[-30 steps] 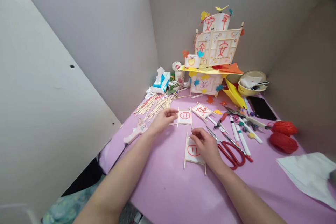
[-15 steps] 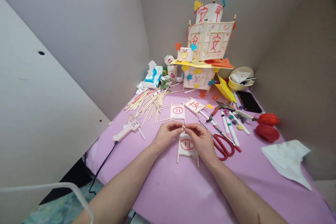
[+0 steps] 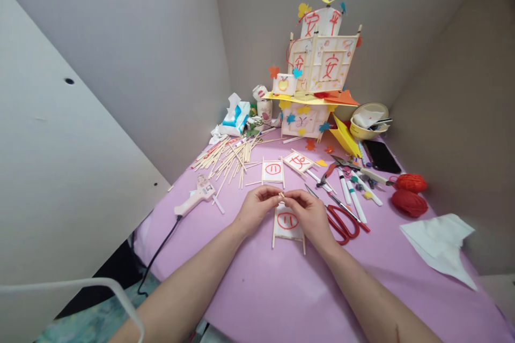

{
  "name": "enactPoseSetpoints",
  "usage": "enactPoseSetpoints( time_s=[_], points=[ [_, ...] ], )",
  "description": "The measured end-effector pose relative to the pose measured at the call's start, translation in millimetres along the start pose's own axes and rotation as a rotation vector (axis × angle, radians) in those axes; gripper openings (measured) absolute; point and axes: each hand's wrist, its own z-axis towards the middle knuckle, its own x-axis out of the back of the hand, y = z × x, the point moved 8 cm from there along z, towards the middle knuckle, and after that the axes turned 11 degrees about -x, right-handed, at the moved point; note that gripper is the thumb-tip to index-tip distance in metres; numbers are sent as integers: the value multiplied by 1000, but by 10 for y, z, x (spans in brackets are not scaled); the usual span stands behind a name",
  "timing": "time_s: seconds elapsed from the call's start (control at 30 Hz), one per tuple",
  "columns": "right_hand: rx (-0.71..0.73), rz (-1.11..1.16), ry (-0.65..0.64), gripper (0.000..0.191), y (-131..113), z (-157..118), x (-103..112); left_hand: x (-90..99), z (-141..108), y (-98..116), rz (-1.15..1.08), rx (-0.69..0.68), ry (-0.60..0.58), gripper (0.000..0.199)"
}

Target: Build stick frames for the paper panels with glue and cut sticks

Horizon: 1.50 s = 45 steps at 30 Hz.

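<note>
My left hand (image 3: pixel 257 208) and my right hand (image 3: pixel 309 215) meet at the fingertips over the middle of the table. Between them they pinch small pale wooden stick pieces (image 3: pixel 282 196). Just below lies a white panel framed with sticks (image 3: pixel 288 221), marked with a red oval; my right hand overlaps its right side. Two similar panels lie beyond my hands, one with a red oval (image 3: pixel 273 169) and one with a red character (image 3: pixel 298 161). Red-handled scissors (image 3: pixel 343 224) rest beside my right hand.
A glue gun (image 3: pixel 196 196) and a pile of sticks (image 3: pixel 229 158) lie left. A decorated paper-and-stick structure (image 3: pixel 317 64) stands at the back. Pliers, markers (image 3: pixel 356 201), a phone (image 3: pixel 382 156), red yarn (image 3: pixel 409 203) and a white tissue (image 3: pixel 440 244) are on the right.
The camera view has shifted slightly. My hands keep their pinch, with the small stick pieces turned a little between the fingertips.
</note>
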Motion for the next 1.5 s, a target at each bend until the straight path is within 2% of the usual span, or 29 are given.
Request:
enactPoseSetpoints(
  time_s=[0.2,0.37,0.43,0.7,0.9,1.13,1.3,1.4,1.5],
  points=[
    [34,-75,-8,16,-32,-16,-10,15,-12,-12,-52,35,47,18],
    [63,-64,-43,22,-7,0,-31,26,-46,-99,-360,206,129,23],
    [58,-69,-32,22,9,6,-29,20,-58,-108,-421,240,139,24],
    [81,-74,-3,17,-32,-36,-43,-77,-77,-110,-446,206,73,20],
    [-56,133,-33,23,47,-15,-65,-115,-83,-102,-430,114,80,20],
    [-139,223,-10,23,53,-20,-50,-105,-100,-51,-350,31,93,22],
    [-218,338,-13,25,116,-45,-134,-154,-154,-83,-453,88,137,27],
    [-225,306,-5,26,117,-96,-171,-181,-187,-90,-542,120,156,26],
    [-182,161,-56,28,52,-115,-186,-122,-175,-81,-576,115,186,24]
  ],
)
